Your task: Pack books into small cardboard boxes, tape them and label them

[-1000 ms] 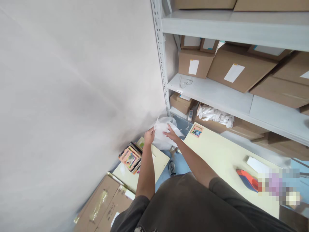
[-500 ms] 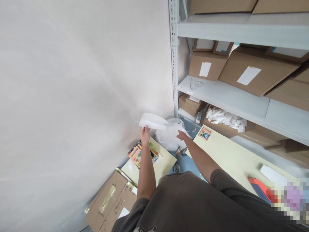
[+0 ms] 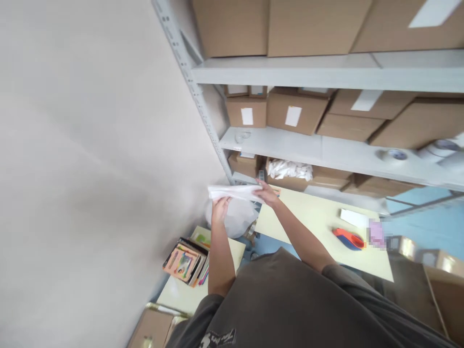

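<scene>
A long, folded white sheet (image 3: 237,192), thin plastic or foam by its look, is stretched level between my two hands. My left hand (image 3: 220,210) grips its lower edge near the left end, fingers closed on it. At the other end, my right hand (image 3: 267,194) pinches it, with one finger pointing up past the edge. Below and behind the sheet sits a big translucent white bag (image 3: 232,220), partly hidden by my left hand and the sheet. The near end of a pale yellow table (image 3: 300,212) lies just right of my right hand.
Books and magazines (image 3: 184,263) are stacked on a small yellow table (image 3: 177,295) at left, near a cardboard box (image 3: 150,328). Metal shelving (image 3: 282,137) with cartons rises ahead, including a box of white bags (image 3: 290,170). A red-and-blue object (image 3: 348,239) lies on the right table.
My view has turned right. My right hand, apart from the sheet before, now holds its right end. The sheet is pulled straighter and narrower, in front of the translucent bag.
</scene>
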{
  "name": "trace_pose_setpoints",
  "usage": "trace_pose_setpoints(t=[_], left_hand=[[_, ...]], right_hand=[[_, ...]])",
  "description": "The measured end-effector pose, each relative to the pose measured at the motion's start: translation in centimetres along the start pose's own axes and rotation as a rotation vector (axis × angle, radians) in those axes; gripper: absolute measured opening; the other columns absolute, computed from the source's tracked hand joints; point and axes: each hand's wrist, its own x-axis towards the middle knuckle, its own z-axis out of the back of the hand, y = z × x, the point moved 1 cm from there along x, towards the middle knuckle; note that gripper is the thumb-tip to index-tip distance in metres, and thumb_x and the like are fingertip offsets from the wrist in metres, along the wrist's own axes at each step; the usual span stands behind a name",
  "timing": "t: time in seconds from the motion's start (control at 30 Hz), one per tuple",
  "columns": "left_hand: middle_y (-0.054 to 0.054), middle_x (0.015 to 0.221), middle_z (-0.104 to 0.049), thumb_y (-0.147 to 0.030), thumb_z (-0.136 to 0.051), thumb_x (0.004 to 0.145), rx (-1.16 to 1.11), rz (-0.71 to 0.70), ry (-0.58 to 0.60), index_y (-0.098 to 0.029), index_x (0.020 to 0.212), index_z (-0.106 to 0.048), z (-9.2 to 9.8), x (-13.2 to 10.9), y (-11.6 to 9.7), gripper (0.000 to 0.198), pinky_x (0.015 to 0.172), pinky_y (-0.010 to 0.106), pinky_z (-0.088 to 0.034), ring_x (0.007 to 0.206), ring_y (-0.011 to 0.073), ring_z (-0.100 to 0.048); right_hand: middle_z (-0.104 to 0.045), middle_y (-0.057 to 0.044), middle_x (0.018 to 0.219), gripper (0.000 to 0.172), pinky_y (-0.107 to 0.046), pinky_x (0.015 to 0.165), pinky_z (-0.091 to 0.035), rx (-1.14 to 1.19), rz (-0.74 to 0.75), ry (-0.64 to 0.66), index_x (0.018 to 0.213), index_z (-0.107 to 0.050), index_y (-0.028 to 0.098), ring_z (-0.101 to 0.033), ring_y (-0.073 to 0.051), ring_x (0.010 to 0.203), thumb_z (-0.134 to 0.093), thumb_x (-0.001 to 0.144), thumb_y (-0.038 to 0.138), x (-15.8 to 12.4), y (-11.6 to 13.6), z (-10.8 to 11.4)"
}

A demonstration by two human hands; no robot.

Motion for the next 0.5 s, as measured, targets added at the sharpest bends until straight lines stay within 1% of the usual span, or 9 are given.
trace_pose_setpoints(t=[0.07,0.1,0.17,0.2,0.23,0.3,0.37,0.4,0.5], left_hand=[[0.005,0.094,-0.08,-0.04,-0.094,0.069,-0.004,0.038,0.085,-0.024,0.09,-0.075,-2.9,-0.3,1.2,0.032,0.101,0.05,-0.06,0.103,0.0274,-0.075],[0.006,0.1,-0.081,-0.047,-0.09,0.073,-0.008,0.065,0.125,-0.024,0.093,-0.076,-4.4,-0.5,1.9,0.033,0.101,0.051,-0.061,0.108,0.0291,-0.075],[0.01,0.109,-0.081,-0.061,-0.078,0.082,0.023,0.145,0.189,-0.023,0.095,-0.078,-7.5,-1.0,3.4,0.04,0.098,0.051,-0.062,0.115,0.0313,-0.074],[0.011,0.111,-0.081,-0.064,-0.074,0.084,0.067,0.189,0.207,-0.022,0.096,-0.078,-9.1,-1.3,4.3,0.044,0.096,0.049,-0.063,0.116,0.0315,-0.074],[0.011,0.111,-0.081,-0.064,-0.075,0.084,0.13,0.227,0.219,-0.021,0.098,-0.078,-10.6,-1.6,5.4,0.046,0.093,0.046,-0.064,0.115,0.031,-0.075],[0.011,0.106,-0.081,-0.055,-0.086,0.076,0.283,0.285,0.254,-0.019,0.101,-0.079,-13.3,-2.3,7.8,0.045,0.086,0.038,-0.063,0.107,0.0284,-0.076],[0.008,0.1,-0.081,-0.043,-0.095,0.065,0.403,0.318,0.286,-0.018,0.102,-0.079,-15.2,-3.2,10.5,0.048,0.079,0.031,-0.061,0.095,0.0241,-0.077],[0.006,0.097,-0.081,-0.041,-0.096,0.062,0.438,0.335,0.295,-0.018,0.101,-0.078,-15.9,-3.6,11.8,0.049,0.075,0.029,-0.06,0.091,0.0221,-0.076],[0.005,0.09,-0.078,-0.051,-0.089,0.066,0.519,0.379,0.269,-0.019,0.095,-0.077,-16.6,-5.1,15.8,0.044,0.068,0.026,-0.056,0.083,0.0191,-0.073]], right_hand=[[-0.075,0.001,0.091,0.084,-0.034,0.076,-0.062,-0.088,0.134,-0.163,0.148,-0.062,0.023,-0.069,-0.019,0.076,-0.091,0.069,0.033,-1.9,1.5,4.8],[-0.076,-0.002,0.098,0.083,-0.035,0.077,-0.063,-0.141,0.195,-0.233,0.148,-0.063,0.023,-0.069,-0.02,0.079,-0.088,0.07,0.034,-3.0,2.2,7.2],[-0.075,-0.008,0.119,0.08,-0.038,0.081,-0.064,-0.244,0.289,-0.333,0.15,-0.064,0.022,-0.07,-0.022,0.088,-0.084,0.073,0.035,-5.7,3.4,11.8],[-0.073,-0.011,0.13,0.079,-0.04,0.084,-0.064,-0.287,0.319,-0.366,0.151,-0.063,0.023,-0.071,-0.024,0.094,-0.082,0.075,0.036,-7.2,3.8,13.9],[-0.069,-0.012,0.14,0.078,-0.041,0.088,-0.064,-0.324,0.339,-0.386,0.152,-0.063,0.023,-0.071,-0.026,0.102,-0.08,0.077,0.036,-8.7,4.0,15.9],[-0.062,-0.013,0.153,0.077,-0.043,0.096,-0.063,-0.374,0.358,-0.398,0.153,-0.061,0.024,-0.068,-0.03,0.119,-0.078,0.079,0.037,-11.8,4.0,19.2],[-0.057,-0.012,0.16,0.076,-0.044,0.104,-0.06,-0.392,0.355,-0.393,0.155,-0.061,0.024,-0.061,-0.032,0.134,-0.077,0.081,0.036,-14.8,3.3,21.9],[-0.056,-0.012,0.162,0.076,-0.045,0.107,-0.058,-0.394,0.345,-0.391,0.155,-0.06,0.024,-0.059,-0.033,0.138,-0.077,0.081,0.036,-16.2,2.7,23.2],[-0.055,-0.011,0.164,0.076,-0.047,0.115,-0.053,-0.425,0.281,-0.408,0.155,-0.061,0.025,-0.059,-0.031,0.14,-0.077,0.082,0.033,-19.7,0.3,26.3]])
